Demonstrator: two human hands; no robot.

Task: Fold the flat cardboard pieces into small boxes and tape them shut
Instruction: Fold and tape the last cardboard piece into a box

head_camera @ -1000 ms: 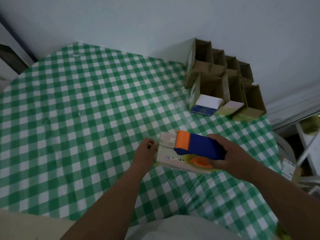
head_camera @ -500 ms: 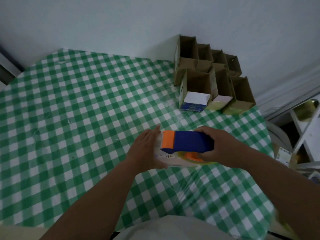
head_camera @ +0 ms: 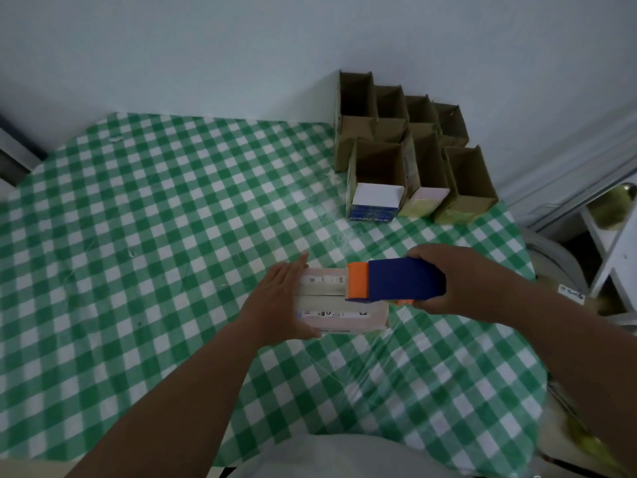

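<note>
- Nearest the person, the small pale-pink cardboard box [head_camera: 339, 307] lies on the green-and-white checked tablecloth [head_camera: 138, 236], its long axis running left to right across the view; it serves as the landmark for everything below.
- At the box's left end, the left hand [head_camera: 281, 301] lies flat with straight fingers pressed against the end face, bracing it rather than curling round it.
- Over the box's far long edge and right half, the blue tape dispenser with an orange front [head_camera: 396, 280] rests on the top face, its own length in line with the box's, orange end pointing left toward the left hand.
- At the box's right end, the right hand [head_camera: 465, 281] is clenched round the dispenser's blue body.
- Judging by this, the coming stroke turns on one line: the dispenser travels along the box's long axis, over the seam between the two top flaps, while the left hand resists the push or pull from the opposite end. Which direction it will go cannot be told.
- Tape itself is too faint to make out on the flaps.
- Beyond the box, well apart and to its far right, a cluster of open brown cardboard boxes [head_camera: 406, 146] stands against the pale wall [head_camera: 206, 46].
</note>
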